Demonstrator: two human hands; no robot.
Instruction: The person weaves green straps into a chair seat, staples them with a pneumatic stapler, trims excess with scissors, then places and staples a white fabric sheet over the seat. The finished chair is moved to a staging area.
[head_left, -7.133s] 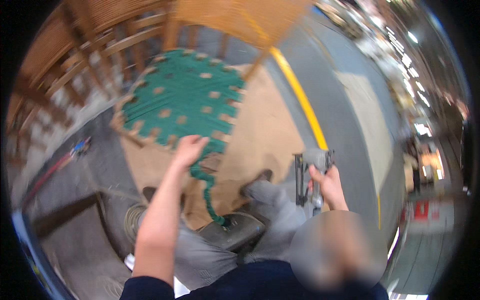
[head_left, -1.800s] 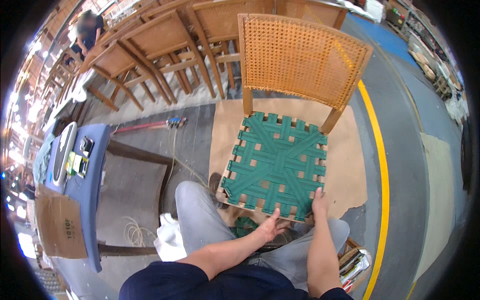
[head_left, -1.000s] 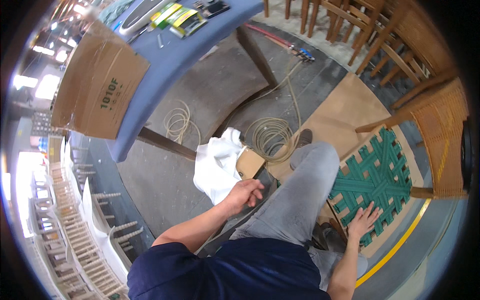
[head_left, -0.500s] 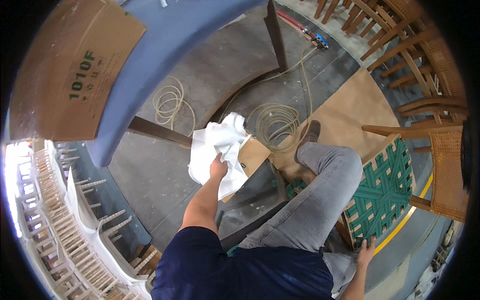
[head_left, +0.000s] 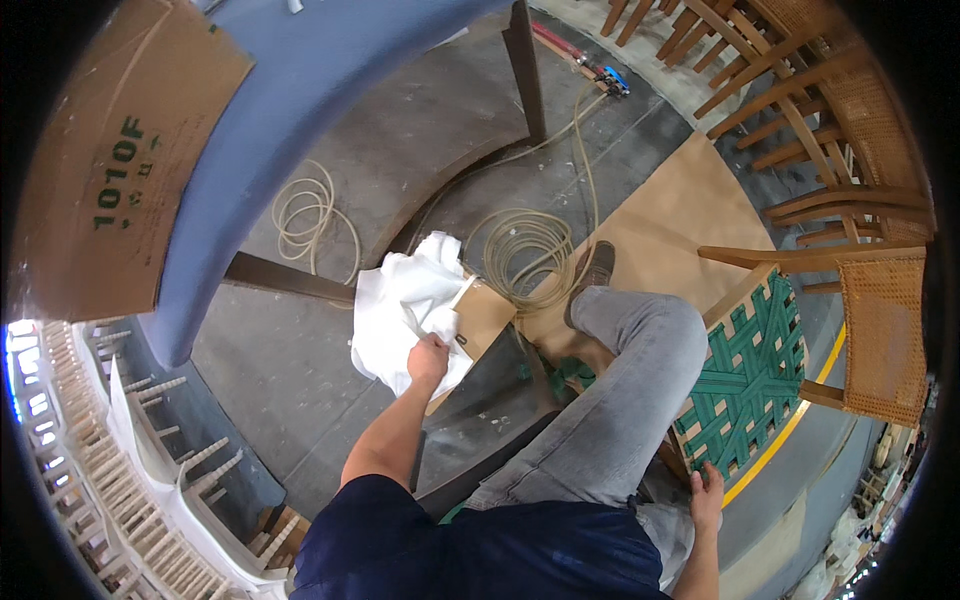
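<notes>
A crumpled white cloth (head_left: 395, 305) lies over a brown cardboard box (head_left: 486, 318) in front of me. My left hand (head_left: 428, 361) is closed at the cloth's near right side, with the fingertips hidden in its folds. On my right stands a wooden chair with a seat of woven green webbing (head_left: 745, 375) and a cane back (head_left: 884, 335). Just off the near corner of that seat is my right hand (head_left: 706, 492), its fingers apart and holding nothing. Loose green webbing (head_left: 568, 375) shows beside my left hand's box, partly behind my leg.
Coiled hoses (head_left: 525, 255) lie on the floor ahead, beside a brown cardboard sheet (head_left: 665, 215). A blue padded table (head_left: 265, 85) carries a large carton (head_left: 125, 150). Stacked cane chairs (head_left: 850, 130) stand at far right, white chair frames (head_left: 150, 440) at left.
My left hand has drawn nearer to me, its fingers now curled at the cloth. My right hand has come away from the seat's edge. The whole view has shifted slightly.
</notes>
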